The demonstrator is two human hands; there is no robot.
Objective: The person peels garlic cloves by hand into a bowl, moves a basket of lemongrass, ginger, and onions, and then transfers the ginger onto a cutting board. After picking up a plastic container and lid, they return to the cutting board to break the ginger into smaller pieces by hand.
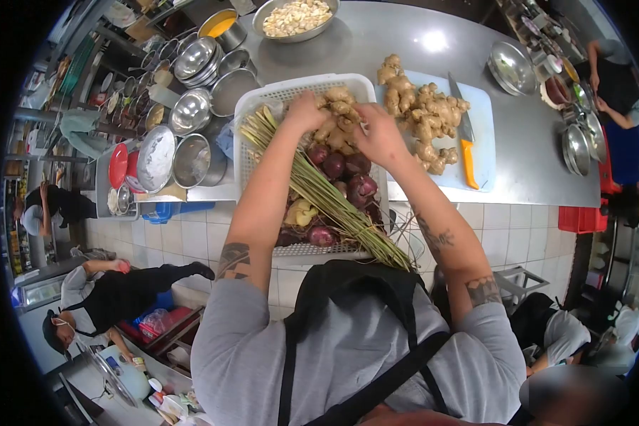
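Both hands are in the white plastic basket with holes (263,96) and they are busy with a knobbly tan lump of ginger root (337,117). The left hand (304,112) is curled around the left end of the lump, and the right hand (380,135) pinches its right side with bent fingers, so both hands are closed on the same piece. The lump sits at the far end of the basket, right between the two hands and touching both. I think the hands are breaking or pulling the ginger apart. To do that well, it looks best to hold the lump close to a thin joint, keep it low over the basket so bits fall inside, and twist gently so nothing flies off. Under the hands lie round dark red onions (344,170), and a bunch of long green lemongrass stalks (319,195) runs slantwise across the basket toward the person. Just to the right, on a pale blue cutting board (484,128), more ginger pieces (422,117) are piled up beside a knife with an orange handle (467,145). The shiny steel table (397,42) also holds a metal bowl of pale peeled pieces (295,18).
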